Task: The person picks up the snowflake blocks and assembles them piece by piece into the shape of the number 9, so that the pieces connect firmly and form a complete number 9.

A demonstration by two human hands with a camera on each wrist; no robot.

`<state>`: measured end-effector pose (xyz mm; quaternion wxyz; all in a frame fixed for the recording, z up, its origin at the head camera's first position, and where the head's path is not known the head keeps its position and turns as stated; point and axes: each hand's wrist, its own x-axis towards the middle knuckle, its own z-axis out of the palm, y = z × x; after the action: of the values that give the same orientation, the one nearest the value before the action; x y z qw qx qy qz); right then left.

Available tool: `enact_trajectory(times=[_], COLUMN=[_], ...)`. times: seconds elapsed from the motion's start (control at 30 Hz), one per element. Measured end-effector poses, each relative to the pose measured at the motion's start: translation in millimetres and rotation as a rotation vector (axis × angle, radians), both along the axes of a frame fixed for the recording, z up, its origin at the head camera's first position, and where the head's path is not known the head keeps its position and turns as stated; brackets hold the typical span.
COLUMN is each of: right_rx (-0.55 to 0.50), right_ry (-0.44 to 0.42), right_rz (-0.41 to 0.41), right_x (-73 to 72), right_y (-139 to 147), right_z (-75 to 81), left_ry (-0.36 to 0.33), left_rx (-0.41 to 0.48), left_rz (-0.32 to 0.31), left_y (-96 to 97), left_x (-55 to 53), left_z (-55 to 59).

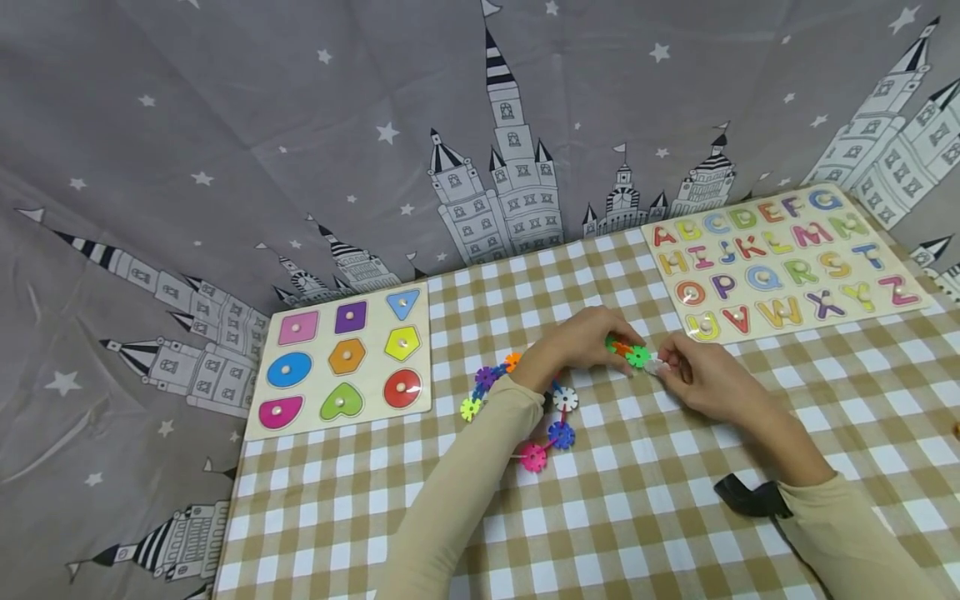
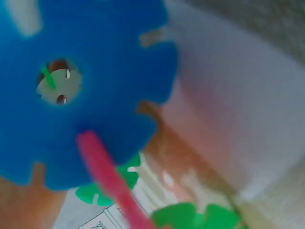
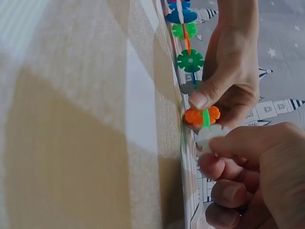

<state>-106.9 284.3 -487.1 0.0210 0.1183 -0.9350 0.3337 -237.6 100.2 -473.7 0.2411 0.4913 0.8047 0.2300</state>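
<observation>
My left hand pinches a notched orange disc between thumb and fingers. Just beside it, my right hand pinches a whitish translucent disc by its edge. A short green piece runs between these two discs. From the left hand a chain of notched plastic discs continues, with a green disc among them. Part of the chain curves over the cloth, where a pink disc and a white disc show; the left forearm covers some of it. Close to the left wrist camera is a blue disc with a pink stick.
A wooden shape puzzle board lies at the left of the checkered tablecloth. At the back right is an alphabet puzzle board. A grey castle-print curtain hangs behind. A black device sits at the right wrist.
</observation>
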Motion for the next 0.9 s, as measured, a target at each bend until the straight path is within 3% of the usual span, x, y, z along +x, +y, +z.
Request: enact_trajectory(times=[0.4, 0.67, 0.9], right_rx=[0.064, 0.085, 0.077], right_ry=[-0.008, 0.016, 0.154], right_rz=[0.021, 0.008, 0.013], right_x=[1.0, 0.9, -0.2], right_y=[-9.1, -12.4, -15.2], right_z=[1.5, -3.9, -10.4], left_ry=[-0.003, -0.056, -0.106], left_rx=[0.012, -0.008, 0.012], left_rz=[0.05, 0.059, 0.088], left_y=[1.9, 1.0, 0.3], left_x=[-0.5, -0.7, -0.6], left_z=[-3.8, -5.8, -4.4])
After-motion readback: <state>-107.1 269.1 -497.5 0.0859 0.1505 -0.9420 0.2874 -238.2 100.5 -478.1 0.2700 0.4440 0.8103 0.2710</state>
